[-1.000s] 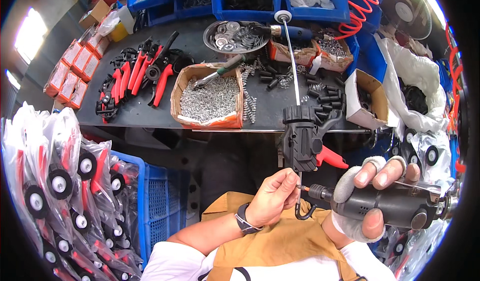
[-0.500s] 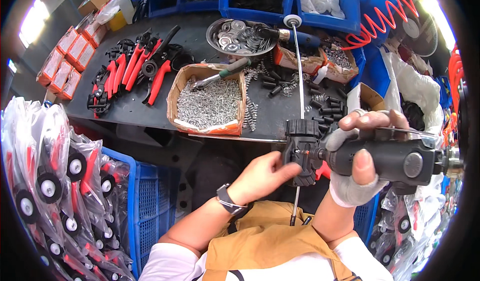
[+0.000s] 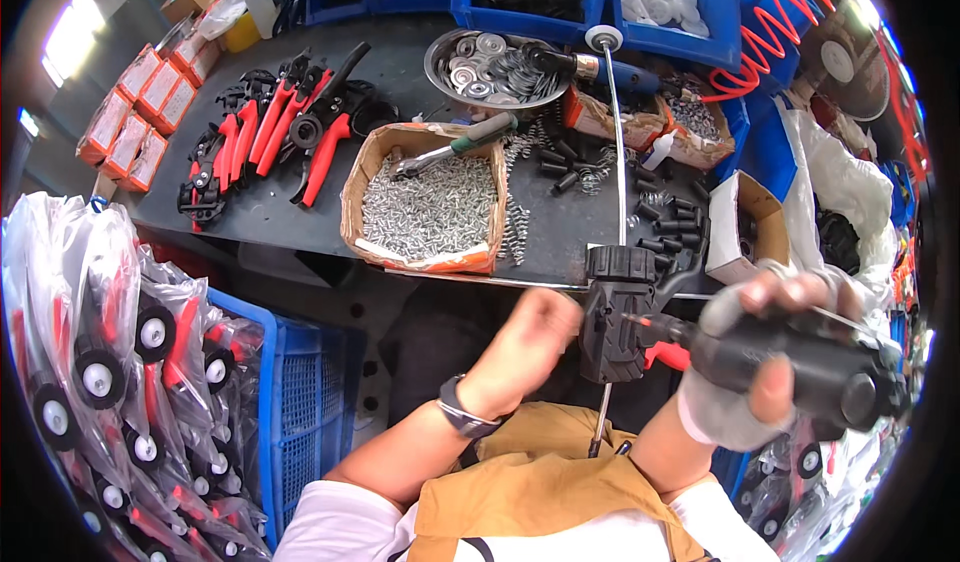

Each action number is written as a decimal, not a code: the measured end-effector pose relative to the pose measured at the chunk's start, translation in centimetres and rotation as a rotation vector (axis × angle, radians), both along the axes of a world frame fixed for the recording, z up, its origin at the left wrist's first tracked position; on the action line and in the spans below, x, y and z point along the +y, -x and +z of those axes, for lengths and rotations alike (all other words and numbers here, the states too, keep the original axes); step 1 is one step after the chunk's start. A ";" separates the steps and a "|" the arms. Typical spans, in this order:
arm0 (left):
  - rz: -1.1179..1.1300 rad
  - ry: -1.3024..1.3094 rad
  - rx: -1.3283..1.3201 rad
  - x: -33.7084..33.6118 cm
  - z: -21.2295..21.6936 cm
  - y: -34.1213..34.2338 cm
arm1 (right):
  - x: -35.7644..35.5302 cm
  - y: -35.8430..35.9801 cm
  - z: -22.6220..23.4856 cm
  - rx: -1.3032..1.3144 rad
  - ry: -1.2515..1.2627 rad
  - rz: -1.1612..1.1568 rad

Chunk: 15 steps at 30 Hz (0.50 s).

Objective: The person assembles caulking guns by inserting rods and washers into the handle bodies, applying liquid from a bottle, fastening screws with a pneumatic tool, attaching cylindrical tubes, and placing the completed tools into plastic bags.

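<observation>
A black plastic clamp head (image 3: 615,327) sits on a long thin metal rod (image 3: 619,162), which runs from my lap to a round white end above the bench. My right hand (image 3: 745,362), in a pale glove with bare fingertips, is wrapped round a black power screwdriver (image 3: 815,367). Its bit points left at the clamp head, the tip close to its face; I cannot tell whether they touch. Just left of the clamp head is my bare left hand (image 3: 530,347), its fingers curled and smeared by motion. Whether anything is in them cannot be made out.
On the bench, a carton of small screws (image 3: 430,207) holds a green-handled ratchet (image 3: 460,145). Red-and-black clamps (image 3: 285,127) lie left, a metal bowl of washers (image 3: 490,67) behind. Black sleeves and springs lie right. A blue crate (image 3: 310,402) and bagged clamps (image 3: 130,362) stand at my left.
My left hand has come off the clamp head and moved slightly left. My right hand has drawn the screwdriver right and down, away from the clamp head. The view has shifted a little.
</observation>
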State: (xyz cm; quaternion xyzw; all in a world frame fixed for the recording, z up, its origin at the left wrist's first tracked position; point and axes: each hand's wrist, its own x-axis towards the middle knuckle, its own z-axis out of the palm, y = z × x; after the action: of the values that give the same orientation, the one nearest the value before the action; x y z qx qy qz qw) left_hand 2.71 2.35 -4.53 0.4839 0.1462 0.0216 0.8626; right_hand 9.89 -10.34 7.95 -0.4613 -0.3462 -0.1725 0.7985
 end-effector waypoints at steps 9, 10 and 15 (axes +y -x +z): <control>-0.088 0.578 -0.156 -2.0 2.4 3.7 | -2.3 3.6 0.2 -0.026 -0.097 0.111; -0.154 0.567 -0.168 -2.2 2.5 4.0 | -2.4 3.9 0.2 -0.023 -0.100 0.105; -0.057 0.500 -0.068 -3.5 2.7 4.6 | -3.0 4.5 0.3 -0.070 -0.123 0.087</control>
State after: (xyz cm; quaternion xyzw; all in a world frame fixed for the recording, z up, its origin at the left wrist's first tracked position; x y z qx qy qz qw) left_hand -1.94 -1.11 -1.78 0.2587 0.1043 -0.0234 0.9600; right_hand 5.35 -13.31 8.23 -0.3896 -0.3825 -0.1746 0.8194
